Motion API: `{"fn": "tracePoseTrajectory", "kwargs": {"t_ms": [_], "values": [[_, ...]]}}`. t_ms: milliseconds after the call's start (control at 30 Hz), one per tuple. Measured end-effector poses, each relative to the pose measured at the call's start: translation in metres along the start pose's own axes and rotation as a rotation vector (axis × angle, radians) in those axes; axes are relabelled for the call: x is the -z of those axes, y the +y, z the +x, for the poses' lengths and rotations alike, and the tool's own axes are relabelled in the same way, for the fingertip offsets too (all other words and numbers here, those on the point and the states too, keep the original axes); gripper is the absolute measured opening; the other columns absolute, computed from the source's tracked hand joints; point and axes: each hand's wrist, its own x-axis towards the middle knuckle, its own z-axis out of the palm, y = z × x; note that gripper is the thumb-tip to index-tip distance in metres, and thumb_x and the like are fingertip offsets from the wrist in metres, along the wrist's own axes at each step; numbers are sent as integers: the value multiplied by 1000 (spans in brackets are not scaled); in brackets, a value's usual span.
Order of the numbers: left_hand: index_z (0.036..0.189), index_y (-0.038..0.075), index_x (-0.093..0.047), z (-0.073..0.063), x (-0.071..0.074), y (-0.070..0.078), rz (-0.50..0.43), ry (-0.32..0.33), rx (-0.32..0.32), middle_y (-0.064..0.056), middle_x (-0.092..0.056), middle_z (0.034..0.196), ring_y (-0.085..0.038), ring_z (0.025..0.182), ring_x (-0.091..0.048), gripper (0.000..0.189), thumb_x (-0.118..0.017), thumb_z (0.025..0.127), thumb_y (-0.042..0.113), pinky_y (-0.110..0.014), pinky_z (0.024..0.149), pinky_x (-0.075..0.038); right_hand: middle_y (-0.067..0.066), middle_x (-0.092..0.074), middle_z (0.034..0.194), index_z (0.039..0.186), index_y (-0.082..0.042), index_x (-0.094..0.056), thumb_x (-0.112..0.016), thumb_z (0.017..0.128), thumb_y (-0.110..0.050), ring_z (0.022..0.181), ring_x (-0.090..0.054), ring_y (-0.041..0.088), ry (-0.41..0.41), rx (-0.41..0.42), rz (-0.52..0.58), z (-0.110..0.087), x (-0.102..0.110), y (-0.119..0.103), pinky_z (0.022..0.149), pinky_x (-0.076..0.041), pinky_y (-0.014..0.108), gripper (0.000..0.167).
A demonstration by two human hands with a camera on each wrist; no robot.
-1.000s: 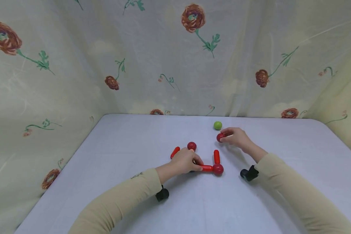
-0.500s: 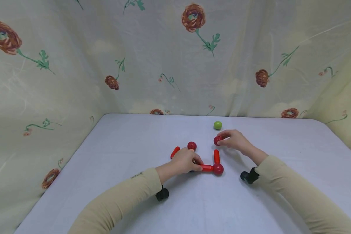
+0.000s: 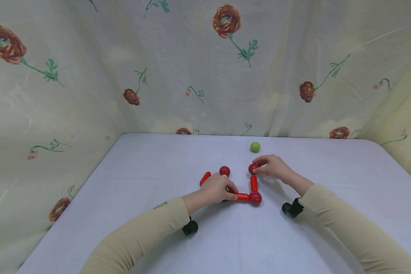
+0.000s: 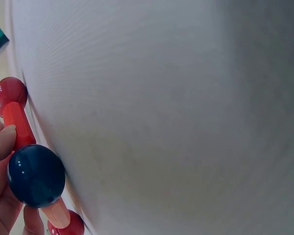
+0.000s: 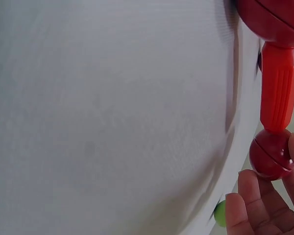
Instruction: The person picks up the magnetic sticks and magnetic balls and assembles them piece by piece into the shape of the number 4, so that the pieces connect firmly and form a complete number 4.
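My left hand (image 3: pixel 217 189) grips a red rod (image 3: pixel 242 196) with thumb and fingers. One end of that rod joins a dark red ball (image 3: pixel 255 198), the other a dark blue ball (image 4: pixel 36 176), mostly hidden by the hand in the head view. From the dark red ball a second red rod (image 3: pixel 254 183) points away from me. Between thumb and fingers, my right hand (image 3: pixel 274 167) pinches another dark red ball (image 5: pixel 269 155) against that rod's far end. The left wrist view also has a paler orange rod (image 4: pixel 56 213) between the blue ball and a red ball (image 4: pixel 66 226).
A green ball (image 3: pixel 255 147) lies near the back edge of the white table (image 3: pixel 150 160). Left of the left hand is a red rod (image 3: pixel 205 178), partly covered, and behind the hand a dark red ball (image 3: pixel 224 171). A flowered curtain (image 3: pixel 178 57) hangs behind.
My right hand has brought its red ball toward me and slightly left, from near the green ball to the end of the second rod. The left hand has stayed in place.
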Motion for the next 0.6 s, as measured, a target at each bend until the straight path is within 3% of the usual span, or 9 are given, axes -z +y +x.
{"fn": "tracePoseTrajectory", "kwargs": {"t_ms": [600], "values": [[95, 22, -74, 0, 0, 1, -8, -5, 7, 11, -64, 74, -6, 70, -50, 16, -72, 79, 27, -16, 59, -40, 21, -55, 115, 121, -1, -55, -61, 86, -15, 100, -53, 30, -24, -4, -22, -1, -4, 0, 77, -51, 35, 39]]}}
